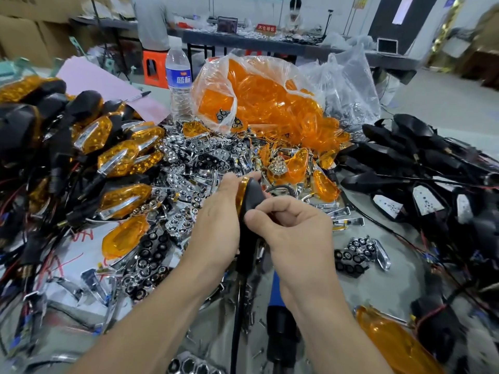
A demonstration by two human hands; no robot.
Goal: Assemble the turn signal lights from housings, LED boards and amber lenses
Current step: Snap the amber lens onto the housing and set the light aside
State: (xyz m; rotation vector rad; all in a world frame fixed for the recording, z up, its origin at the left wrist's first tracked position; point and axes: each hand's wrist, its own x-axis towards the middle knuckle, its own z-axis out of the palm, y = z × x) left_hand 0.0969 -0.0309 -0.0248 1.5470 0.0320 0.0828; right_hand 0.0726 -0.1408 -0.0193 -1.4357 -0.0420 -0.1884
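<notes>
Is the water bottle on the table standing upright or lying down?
Upright. The bottle stands on its base behind the chrome parts, white cap on top, its label reading level.

Bare table (383,255) right of the hands; finished lights (89,147) crowd left; lens bag (259,95) blocks beyond.

Single head-worn wide-angle view, facing forward and down, close above the cluttered worktable (391,287), room behind

Glossy amber plastic lenses (272,103); mirror-bright chrome reflectors (189,163); matt black housings (405,147)
</notes>
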